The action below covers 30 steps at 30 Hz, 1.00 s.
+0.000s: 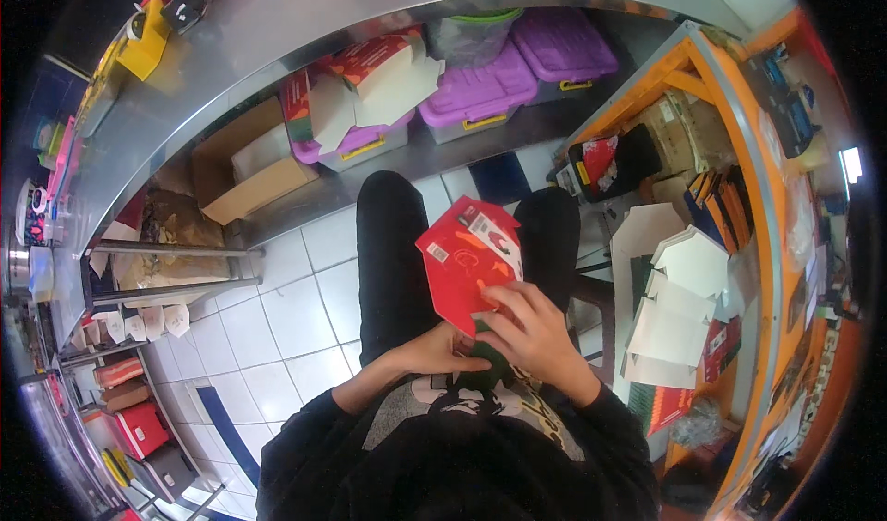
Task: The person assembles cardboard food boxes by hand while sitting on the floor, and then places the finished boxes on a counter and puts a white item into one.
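A red folding carton (462, 262) with white and green parts stands tilted above my lap, between my knees. My left hand (439, 350) closes on its lower end, the thumb pointing right. Over the lower right edge of the carton curl the fingers of my right hand (534, 336), gripping the cardboard. Both hands are close together, and the carton's underside is hidden by them. To my right lies a stack of flat carton blanks (670, 327), white inside and red and green outside.
Ahead, under a steel counter (277, 22), are bins with purple lids (485, 87); more carton blanks (370, 87) lie on one. An open brown cardboard box (254, 184) sits left of them. An orange shelf frame (739, 124) stands at right. White floor tiles (286, 308) show at left.
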Available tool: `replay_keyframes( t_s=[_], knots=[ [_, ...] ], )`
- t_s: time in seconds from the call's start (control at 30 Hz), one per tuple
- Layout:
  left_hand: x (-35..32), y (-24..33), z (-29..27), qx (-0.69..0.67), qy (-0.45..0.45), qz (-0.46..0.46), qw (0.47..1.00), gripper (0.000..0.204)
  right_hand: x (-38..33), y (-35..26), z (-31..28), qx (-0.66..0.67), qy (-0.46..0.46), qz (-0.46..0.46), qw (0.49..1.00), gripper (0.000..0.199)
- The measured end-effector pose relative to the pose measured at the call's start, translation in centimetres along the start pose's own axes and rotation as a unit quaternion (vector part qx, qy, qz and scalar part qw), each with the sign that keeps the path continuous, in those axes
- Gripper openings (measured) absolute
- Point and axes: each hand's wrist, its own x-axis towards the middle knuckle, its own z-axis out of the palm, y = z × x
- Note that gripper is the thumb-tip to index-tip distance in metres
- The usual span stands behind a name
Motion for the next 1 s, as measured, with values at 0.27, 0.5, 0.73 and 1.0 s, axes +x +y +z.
replay_keyframes(
  t_s=[0.27,0.5,0.73,1.0],
  knots=[
    [-1.1,-1.0,-0.8,0.104,-0.103,0.036,0.988,0.042,-0.6,0.0,-0.8,0.077,-0.163,-0.097,0.979,0.020],
    [-0.8,-3.9,-0.5,0.180,0.054,0.128,0.974,0.036,-0.6,0.7,0.4,0.077,-0.081,-0.078,0.991,0.030],
    [1.3,1.7,0.1,-0.104,0.278,0.227,0.928,0.029,-0.4,1.0,3.7,0.053,0.103,-0.057,0.992,0.064],
    [-0.4,5.1,-2.6,-0.048,0.122,0.222,0.966,0.048,1.1,4.9,1.2,0.125,0.290,-0.042,0.948,0.050]
  ],
)
